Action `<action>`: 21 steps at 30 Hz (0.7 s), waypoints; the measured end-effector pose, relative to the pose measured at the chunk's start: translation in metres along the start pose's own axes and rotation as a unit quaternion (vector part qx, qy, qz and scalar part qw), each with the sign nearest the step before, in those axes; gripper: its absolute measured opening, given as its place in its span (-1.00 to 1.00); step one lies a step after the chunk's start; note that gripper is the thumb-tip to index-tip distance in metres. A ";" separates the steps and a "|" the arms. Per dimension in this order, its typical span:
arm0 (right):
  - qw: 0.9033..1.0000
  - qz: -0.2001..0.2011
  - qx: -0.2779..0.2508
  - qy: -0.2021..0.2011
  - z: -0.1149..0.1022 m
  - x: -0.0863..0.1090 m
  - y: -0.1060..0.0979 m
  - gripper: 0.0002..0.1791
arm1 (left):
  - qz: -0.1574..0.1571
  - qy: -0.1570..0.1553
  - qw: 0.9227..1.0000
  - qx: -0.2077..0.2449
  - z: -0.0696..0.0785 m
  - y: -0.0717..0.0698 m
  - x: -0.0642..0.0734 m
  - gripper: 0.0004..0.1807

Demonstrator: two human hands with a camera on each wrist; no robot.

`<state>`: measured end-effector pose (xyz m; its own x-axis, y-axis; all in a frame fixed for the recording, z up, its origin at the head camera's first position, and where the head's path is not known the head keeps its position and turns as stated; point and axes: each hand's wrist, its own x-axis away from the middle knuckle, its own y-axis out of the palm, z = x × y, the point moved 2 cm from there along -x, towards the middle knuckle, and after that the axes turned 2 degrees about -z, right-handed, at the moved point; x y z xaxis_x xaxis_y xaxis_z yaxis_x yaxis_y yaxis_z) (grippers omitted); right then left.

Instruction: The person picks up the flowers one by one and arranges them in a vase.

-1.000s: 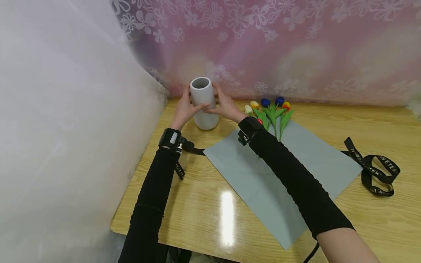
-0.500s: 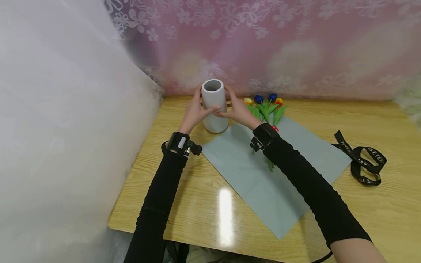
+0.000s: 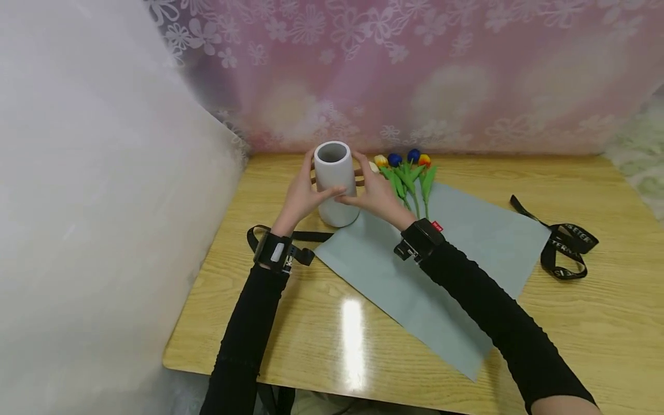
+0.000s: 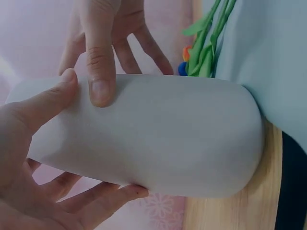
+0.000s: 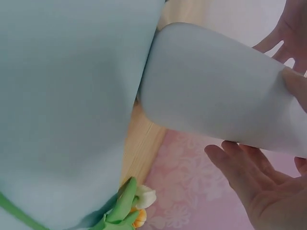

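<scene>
A white cylindrical vase (image 3: 336, 173) stands upright at the back of the table, its dark opening facing up. Its base meets the left part of a grey-blue sheet of paper (image 3: 373, 248). My left hand (image 3: 300, 199) grips the vase from the left, thumb across the front. From the right, my right hand (image 3: 383, 199) holds it the same way, and the two thumbs come close together on the near side. In the left wrist view, the vase (image 4: 182, 134) lies between both hands' fingers. Artificial tulips (image 3: 410, 173) in white, yellow, blue and orange rest on the paper, stems partly hidden by my right forearm.
A black lettered ribbon (image 3: 568, 248) lies looped at the paper's right corner. Another stretch of black ribbon (image 3: 313, 236) shows at the left, behind my wrist. A pink floral curtain (image 3: 415, 75) borders the wooden table (image 3: 249, 334) at the back, and a white sheet hangs at the left.
Both hands have shifted the vase right and toward me, up against the paper. The paper has turned slightly, its near corner swinging right. Both hands keep their hold.
</scene>
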<state>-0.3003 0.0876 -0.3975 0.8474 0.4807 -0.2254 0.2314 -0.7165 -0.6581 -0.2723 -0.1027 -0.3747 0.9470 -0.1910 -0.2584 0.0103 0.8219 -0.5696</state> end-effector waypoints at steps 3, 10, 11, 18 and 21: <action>1.000 0.005 -0.001 -0.003 -0.005 0.008 0.003 0.16 | -0.004 0.001 1.000 0.001 0.002 -0.001 0.007 0.08; 0.999 0.026 -0.006 -0.017 -0.012 0.020 0.007 0.11 | -0.006 -0.002 1.000 -0.005 0.004 -0.002 0.018 0.10; 0.999 0.029 -0.006 -0.020 -0.012 0.020 0.007 0.10 | -0.006 -0.003 1.000 -0.007 0.004 -0.001 0.018 0.10; 0.998 -0.032 -0.036 -0.037 -0.006 0.019 0.000 0.18 | -0.014 -0.004 1.000 -0.011 0.003 -0.003 0.016 0.12; 0.995 -0.075 -0.054 -0.026 0.001 0.019 -0.024 0.11 | -0.020 -0.009 1.000 -0.008 0.001 -0.005 0.013 0.12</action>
<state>-0.2905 0.1140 -0.3867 0.7741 0.6103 -0.1684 0.4070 -0.6834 -0.6060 -0.2594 -0.1085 -0.3743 0.9515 -0.2137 -0.2214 0.0431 0.8049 -0.5918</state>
